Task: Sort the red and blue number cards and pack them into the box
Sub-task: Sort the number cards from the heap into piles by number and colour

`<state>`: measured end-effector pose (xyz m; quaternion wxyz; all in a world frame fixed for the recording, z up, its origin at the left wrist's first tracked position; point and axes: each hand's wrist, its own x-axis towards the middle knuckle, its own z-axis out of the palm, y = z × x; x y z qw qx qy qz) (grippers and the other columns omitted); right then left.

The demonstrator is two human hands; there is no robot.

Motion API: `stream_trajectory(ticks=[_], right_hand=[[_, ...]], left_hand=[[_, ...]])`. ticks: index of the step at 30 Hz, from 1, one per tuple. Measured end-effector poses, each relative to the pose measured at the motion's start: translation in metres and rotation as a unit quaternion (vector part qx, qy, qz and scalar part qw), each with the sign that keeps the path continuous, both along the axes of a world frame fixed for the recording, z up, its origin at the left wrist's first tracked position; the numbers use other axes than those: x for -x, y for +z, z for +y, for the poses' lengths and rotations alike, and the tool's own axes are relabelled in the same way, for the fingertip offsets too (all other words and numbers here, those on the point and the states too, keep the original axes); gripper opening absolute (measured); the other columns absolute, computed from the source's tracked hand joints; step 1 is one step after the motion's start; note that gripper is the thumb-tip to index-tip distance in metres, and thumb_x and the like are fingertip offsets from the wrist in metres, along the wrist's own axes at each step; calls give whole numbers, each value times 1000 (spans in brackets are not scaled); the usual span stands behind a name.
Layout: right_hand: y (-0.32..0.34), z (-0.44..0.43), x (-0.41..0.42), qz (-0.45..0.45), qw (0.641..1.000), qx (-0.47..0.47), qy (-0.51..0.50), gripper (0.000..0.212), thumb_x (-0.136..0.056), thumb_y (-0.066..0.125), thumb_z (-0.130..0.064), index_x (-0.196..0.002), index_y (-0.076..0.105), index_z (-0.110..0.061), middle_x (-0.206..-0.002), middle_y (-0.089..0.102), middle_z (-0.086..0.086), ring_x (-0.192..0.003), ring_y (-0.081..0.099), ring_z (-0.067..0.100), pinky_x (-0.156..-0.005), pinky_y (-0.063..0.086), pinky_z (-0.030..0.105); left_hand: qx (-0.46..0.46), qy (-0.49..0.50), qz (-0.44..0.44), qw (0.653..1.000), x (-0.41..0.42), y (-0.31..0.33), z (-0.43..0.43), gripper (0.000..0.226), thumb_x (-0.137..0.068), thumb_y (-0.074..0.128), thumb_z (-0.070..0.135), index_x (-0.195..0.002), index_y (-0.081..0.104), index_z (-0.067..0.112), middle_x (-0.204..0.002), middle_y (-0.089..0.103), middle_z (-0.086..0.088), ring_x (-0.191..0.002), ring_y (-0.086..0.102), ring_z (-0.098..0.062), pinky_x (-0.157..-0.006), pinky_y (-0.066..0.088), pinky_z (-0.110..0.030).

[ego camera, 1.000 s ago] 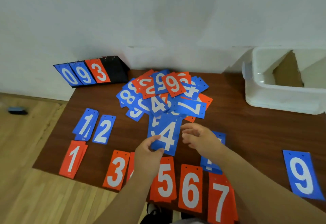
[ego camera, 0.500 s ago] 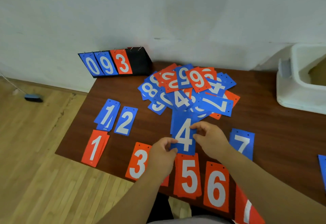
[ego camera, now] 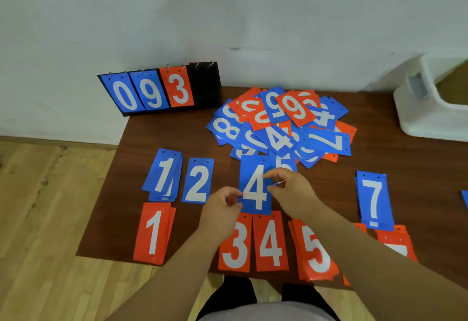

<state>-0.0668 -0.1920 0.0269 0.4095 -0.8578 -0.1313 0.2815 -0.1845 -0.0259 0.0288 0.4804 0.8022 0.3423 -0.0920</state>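
Red number cards, flat rectangles with white digits 1, 3, 4 and 5, line our near edge of the brown wooden table. Just beyond, our left hand and right hand pinch the side edges of a blue 4 card. Farther back lies the mixed pile of red and blue cards; the white plastic box sits far right.

We read 0, 9 and 3 on the flip scoreboard. Sorted blue cards show 1, 2, 4 and 7; red cards show 1, 3, 4 and 5. In the mixed pile we make out 8, 4, 7 and 9.
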Motion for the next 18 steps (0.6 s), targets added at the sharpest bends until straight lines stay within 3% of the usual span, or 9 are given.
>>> stream_trajectory(ticks=[4,7,11,13,15,18], right_hand=[[-5,15,4,37,995,1,-91,18,-94,71,-18,-104,63,-32,-106,64,-14,-102,62,8,-66,50,14],[-16,8,-6,10,984,65,-166,19,-93,71,-23,-111,64,-23,-116,67,-7,-91,64,8,-66,51,20],[-34,2,-26,-1,964,163,-208,40,-88,78,-34,-121,59,-20,-128,56,3,-99,61,18,-59,49,23],[-44,6,-36,-6,952,216,-216,52,-83,81,-42,-122,55,-19,-126,50,8,-104,60,24,-69,58,33],[-53,10,-45,-22,939,285,-191,66,-79,82,-50,-126,51,-16,-126,47,10,-113,55,29,-89,56,40],[-62,11,-52,-24,937,303,-171,74,-76,84,-48,-130,45,-15,-130,45,11,-117,51,33,-95,50,43]], left_hand=[[-7,-12,0,1000,0,-11,16,22,-98,66,16,-109,63,35,-101,60,16,-94,60,-4,-83,59,-26],[-1,-4,1,1000,-7,-22,22,23,-98,65,14,-111,63,33,-103,59,18,-93,57,-1,-76,50,-15],[-13,-13,13,1000,-19,-39,24,22,-98,65,15,-113,63,32,-104,62,14,-95,59,-3,-69,44,-10],[-27,-25,19,999,-25,-46,22,20,-98,66,17,-113,64,31,-103,64,13,-96,61,-5,-67,44,-9],[-34,-53,31,998,-32,-52,18,20,-98,65,20,-115,64,31,-103,64,14,-96,61,-4,-67,43,-10],[-77,-138,60,986,-41,-56,15,22,-100,62,25,-121,61,32,-104,65,14,-92,60,-3,-71,47,-15]])
